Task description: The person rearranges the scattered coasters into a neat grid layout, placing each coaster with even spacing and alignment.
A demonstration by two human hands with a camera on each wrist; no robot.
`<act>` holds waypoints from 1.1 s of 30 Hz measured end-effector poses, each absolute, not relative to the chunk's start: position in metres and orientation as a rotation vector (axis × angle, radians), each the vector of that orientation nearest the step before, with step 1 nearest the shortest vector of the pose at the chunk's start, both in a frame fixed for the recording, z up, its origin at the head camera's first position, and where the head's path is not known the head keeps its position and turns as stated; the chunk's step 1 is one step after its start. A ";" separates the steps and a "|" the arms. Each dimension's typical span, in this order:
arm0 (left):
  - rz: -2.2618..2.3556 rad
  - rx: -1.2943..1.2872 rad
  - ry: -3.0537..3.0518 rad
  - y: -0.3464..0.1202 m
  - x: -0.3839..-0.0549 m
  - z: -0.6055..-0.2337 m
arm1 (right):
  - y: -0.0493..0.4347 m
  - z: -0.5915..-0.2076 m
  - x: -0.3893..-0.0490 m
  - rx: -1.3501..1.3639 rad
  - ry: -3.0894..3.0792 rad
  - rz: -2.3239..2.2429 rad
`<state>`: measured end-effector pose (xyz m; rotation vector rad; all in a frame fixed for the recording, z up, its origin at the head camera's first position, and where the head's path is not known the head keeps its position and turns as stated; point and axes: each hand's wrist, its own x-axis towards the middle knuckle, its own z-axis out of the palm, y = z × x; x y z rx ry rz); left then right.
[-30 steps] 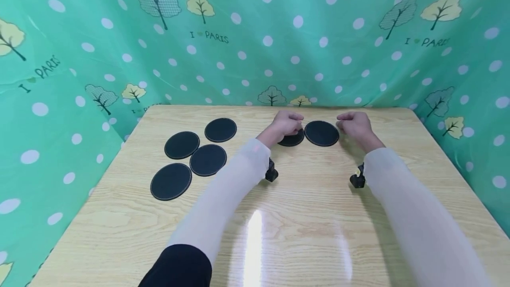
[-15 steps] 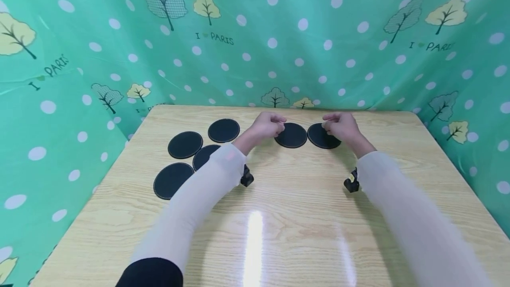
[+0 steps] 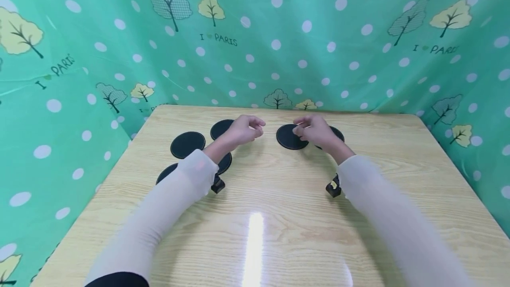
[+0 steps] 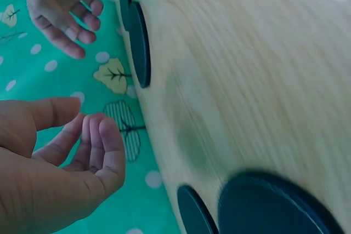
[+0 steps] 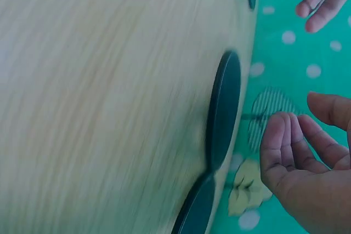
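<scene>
My left hand [image 3: 244, 130] hovers over the table between two groups of round black coasters, fingers loosely bent and holding nothing. Its forearm hides part of the left group, where a coaster [image 3: 187, 145] and one farther back [image 3: 220, 126] show. My right hand [image 3: 314, 131] is above the right pair, in front of the near-touching edges of one coaster [image 3: 291, 137] and its neighbour [image 3: 337, 133], partly covered. In the right wrist view, the right hand [image 5: 310, 173] has relaxed fingers with nothing between them, apart from the coaster [image 5: 225, 113] below.
The pale wooden table [image 3: 279, 198] carries a bright light reflection in front. A green dotted cloth [image 3: 255, 43] with printed trees hangs behind and at the sides. Small black devices sit at the left wrist [image 3: 218, 184] and the right wrist [image 3: 333, 187].
Both hands have moved left: the left from the right-hand pair toward the left group, the right from beside the pair to above it. The coasters look unmoved; the view has shifted slightly.
</scene>
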<state>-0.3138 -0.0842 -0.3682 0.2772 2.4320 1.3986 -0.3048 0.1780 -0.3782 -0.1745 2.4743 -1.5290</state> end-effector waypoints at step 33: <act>1.186 0.122 2.609 -0.238 -0.272 -0.397 | 0.060 -0.387 -0.286 -0.398 2.190 -1.565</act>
